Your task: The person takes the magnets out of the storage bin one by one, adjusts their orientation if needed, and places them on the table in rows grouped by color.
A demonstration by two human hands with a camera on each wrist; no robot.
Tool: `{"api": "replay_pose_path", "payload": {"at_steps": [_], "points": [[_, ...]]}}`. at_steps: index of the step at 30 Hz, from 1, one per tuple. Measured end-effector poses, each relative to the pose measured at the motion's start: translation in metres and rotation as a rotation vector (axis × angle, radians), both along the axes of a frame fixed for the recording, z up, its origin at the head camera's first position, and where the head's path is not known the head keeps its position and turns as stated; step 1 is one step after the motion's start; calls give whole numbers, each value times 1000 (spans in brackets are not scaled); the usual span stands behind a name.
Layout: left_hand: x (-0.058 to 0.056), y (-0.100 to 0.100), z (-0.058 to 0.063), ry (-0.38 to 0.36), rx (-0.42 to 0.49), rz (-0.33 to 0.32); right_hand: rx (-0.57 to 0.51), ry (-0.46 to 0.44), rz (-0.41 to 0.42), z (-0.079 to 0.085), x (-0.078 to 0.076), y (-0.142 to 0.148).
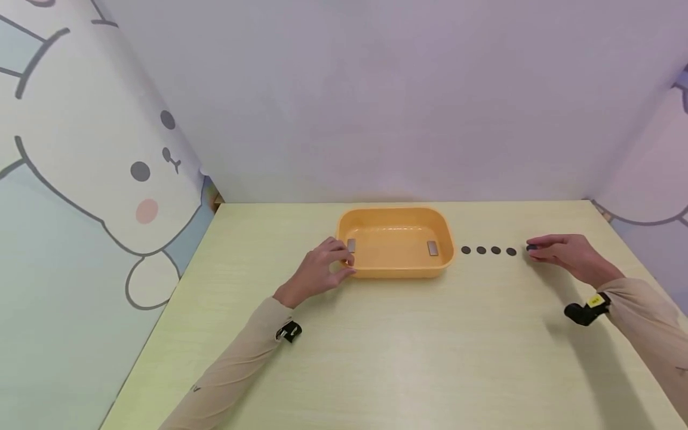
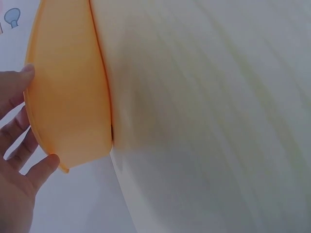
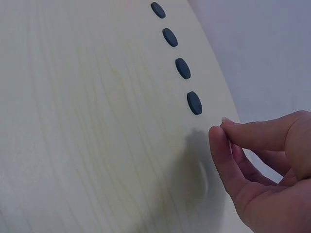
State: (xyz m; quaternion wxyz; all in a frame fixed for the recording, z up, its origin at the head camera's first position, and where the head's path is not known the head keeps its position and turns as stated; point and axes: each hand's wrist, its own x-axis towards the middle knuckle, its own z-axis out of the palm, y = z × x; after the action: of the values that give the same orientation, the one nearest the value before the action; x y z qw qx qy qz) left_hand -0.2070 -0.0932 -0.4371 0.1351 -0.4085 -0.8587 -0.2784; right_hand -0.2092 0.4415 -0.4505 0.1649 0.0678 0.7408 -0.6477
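1. Dark disc (image 1: 531, 247): located at the right hand's fingertips, just beyond the right end of a row of discs.
2. Right hand (image 1: 572, 255): thumb and forefinger pinch this disc; the gap between them is narrow.
3. Four dark discs (image 1: 481, 250): lying flat on the table, spaced apart in a row leading rightward from the tray.
4. Orange tray (image 1: 392, 273): upright, left of the row; two grey rectangular pieces (image 1: 432, 248) sit inside, one near each end.
5. Left hand (image 1: 321, 269): thumb and fingers, spread apart, hold the tray's rim at its left end.
6. Pale table (image 1: 403, 346): supports tray and row.
7. Left wall (image 1: 107, 137): bears a cartoon animal.
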Motion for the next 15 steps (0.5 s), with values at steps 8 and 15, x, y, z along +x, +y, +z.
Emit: {"api": "replay_pose_path", "payload": {"at_steps": [8, 15], "points": [[-2, 1, -2, 5, 4, -9, 132, 30, -17, -7, -1, 3], [0, 0, -2, 16, 20, -5, 242, 95, 7, -9, -4, -4]]}}
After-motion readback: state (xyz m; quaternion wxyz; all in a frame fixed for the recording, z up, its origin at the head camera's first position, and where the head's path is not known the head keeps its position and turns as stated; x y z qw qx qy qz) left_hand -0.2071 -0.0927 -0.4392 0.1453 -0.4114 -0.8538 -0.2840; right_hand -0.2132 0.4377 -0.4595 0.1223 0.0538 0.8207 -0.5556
